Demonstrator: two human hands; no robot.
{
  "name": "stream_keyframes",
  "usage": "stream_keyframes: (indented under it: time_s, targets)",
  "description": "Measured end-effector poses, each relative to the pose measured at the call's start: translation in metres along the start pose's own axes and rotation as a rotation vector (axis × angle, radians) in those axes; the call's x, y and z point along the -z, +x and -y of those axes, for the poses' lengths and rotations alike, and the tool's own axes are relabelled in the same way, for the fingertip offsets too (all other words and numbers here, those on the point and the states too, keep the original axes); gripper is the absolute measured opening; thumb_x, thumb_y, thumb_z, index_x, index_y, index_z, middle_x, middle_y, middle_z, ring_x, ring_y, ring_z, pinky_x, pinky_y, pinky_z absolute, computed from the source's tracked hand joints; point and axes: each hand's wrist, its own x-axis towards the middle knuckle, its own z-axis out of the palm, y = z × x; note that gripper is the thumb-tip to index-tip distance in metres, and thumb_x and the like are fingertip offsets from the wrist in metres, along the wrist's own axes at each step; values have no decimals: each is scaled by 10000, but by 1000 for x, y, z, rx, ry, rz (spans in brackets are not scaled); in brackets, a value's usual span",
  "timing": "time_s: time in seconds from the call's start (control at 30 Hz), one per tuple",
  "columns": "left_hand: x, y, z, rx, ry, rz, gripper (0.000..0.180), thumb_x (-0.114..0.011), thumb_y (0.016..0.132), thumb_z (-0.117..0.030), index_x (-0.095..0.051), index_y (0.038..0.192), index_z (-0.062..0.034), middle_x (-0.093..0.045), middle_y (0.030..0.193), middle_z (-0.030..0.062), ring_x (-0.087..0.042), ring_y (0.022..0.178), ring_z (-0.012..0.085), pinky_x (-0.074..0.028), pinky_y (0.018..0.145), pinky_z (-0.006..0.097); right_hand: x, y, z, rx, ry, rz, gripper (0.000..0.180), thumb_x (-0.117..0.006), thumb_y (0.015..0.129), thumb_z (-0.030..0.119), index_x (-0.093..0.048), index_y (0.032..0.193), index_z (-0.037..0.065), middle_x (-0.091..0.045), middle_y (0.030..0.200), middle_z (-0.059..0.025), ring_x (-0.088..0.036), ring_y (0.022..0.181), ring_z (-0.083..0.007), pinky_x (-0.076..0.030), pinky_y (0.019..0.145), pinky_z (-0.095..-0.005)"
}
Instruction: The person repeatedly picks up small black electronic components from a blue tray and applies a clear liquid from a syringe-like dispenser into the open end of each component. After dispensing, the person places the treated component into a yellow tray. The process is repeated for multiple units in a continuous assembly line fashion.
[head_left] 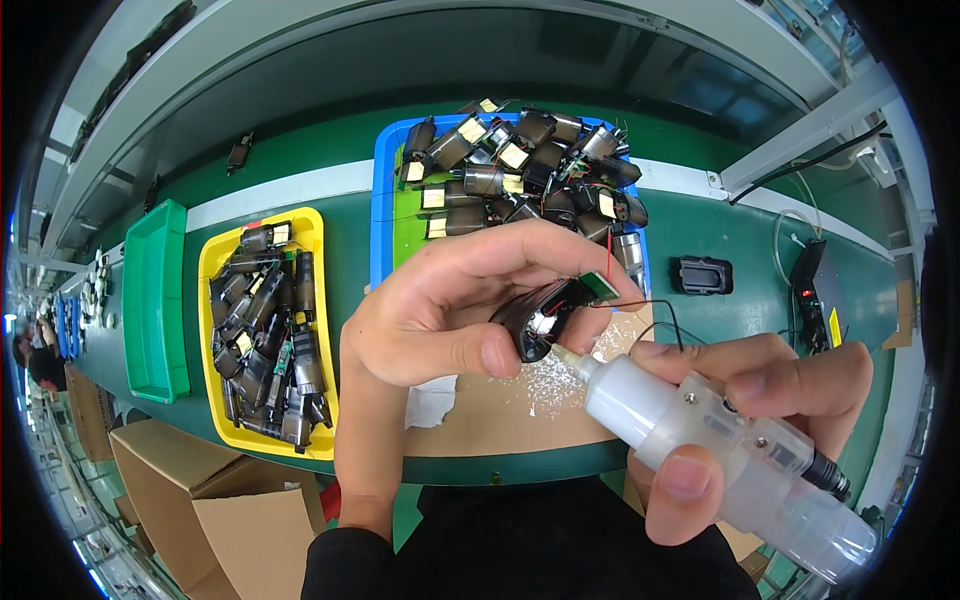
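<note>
1. A plain black top (560,540) covers the torso, showing below the near edge of the desk (500,466); its fabric looks dark and nearly uniform.
2. The left sleeve (345,568), also black, lies off the desk's near edge and ends well short of the wrist in a straight, loose hem.
3. Beyond that hem the left forearm (368,465) is bare and slim.
4. The left hand (425,325) is bare, its thumbnail short and rounded.
5. The right hand (815,395) is bare too, with a short, broad thumbnail; its wrist is mostly hidden.
</note>
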Motion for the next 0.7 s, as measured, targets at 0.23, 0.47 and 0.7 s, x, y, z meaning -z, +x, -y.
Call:
stream_keyframes:
  time_s: [0.23, 0.47, 0.7]
  targets:
    - [-1, -1, 2, -19, -11, 3, 601, -692, 744, -416, -507, 985, 103, -533, 720, 138, -510, 651, 187, -388, 563, 283, 6, -1, -6, 63, 61, 32, 477, -687, 688, 152, -277, 876, -1, -601, 749, -175, -622, 683, -162, -469, 666, -207]
    - [13, 0, -3, 67, -63, 196, 618, -658, 795, -339, -427, 1135, 122, -506, 1031, 195, -504, 853, 195, -390, 745, 293, 0, -3, -2, 10, 35, -11, 480, -687, 675, 157, -278, 864, -6, -604, 760, -170, -619, 676, -149, -449, 640, -178]
    - [21, 0, -7, 114, -57, 325, 634, -639, 825, -301, -386, 1218, 127, -488, 1195, 217, -502, 975, 195, -392, 844, 298, 11, -1, -5, 86, -81, 104, 460, -681, 664, 144, -285, 837, -14, -587, 760, -129, -607, 659, -127, -435, 636, -157]
